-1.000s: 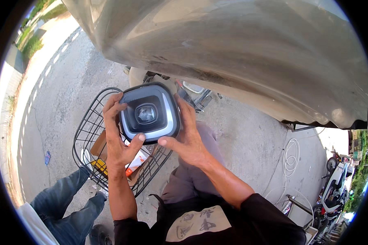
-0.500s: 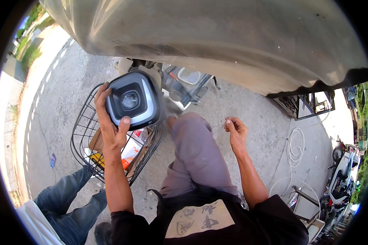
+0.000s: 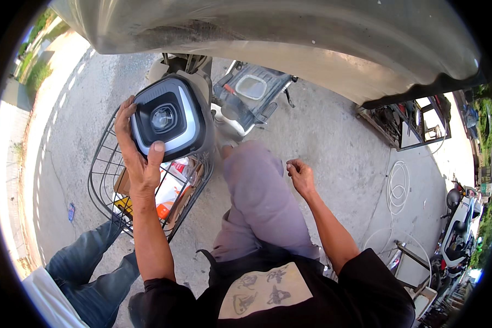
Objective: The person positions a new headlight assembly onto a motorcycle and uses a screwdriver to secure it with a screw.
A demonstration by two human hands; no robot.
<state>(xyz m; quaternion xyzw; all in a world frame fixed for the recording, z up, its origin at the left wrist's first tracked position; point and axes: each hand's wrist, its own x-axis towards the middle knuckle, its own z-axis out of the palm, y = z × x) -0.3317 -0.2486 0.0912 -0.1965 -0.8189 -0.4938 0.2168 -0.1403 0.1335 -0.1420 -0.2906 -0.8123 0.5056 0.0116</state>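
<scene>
My left hand (image 3: 139,164) is wrapped round the side and lower edge of a squarish headlight (image 3: 188,128), with the thumb on its lower rim. The lamp has a black housing, a silver border and a round lens in the middle. It sits in front of a scooter's pale bodywork; whether it is fixed there I cannot tell. Below it is a black wire basket (image 3: 99,191) with cardboard, an orange-and-white package and clear plastic inside. My right hand (image 3: 300,176) is apart from the lamp, beside my right knee, its fingers curled together; anything between them is too small to make out.
A large translucent sheet (image 3: 257,33) hangs across the top. Behind the lamp lies the scooter's dark footboard (image 3: 257,90). A person in jeans (image 3: 87,257) is at lower left. A coiled white hose (image 3: 397,188), a metal-framed rack (image 3: 407,123) and a parked motorbike (image 3: 458,235) are at right.
My right hand has moved left, closer to my knee. The headlight and my left hand on it appear slightly further left and up, as the view shifts and more of the footboard shows.
</scene>
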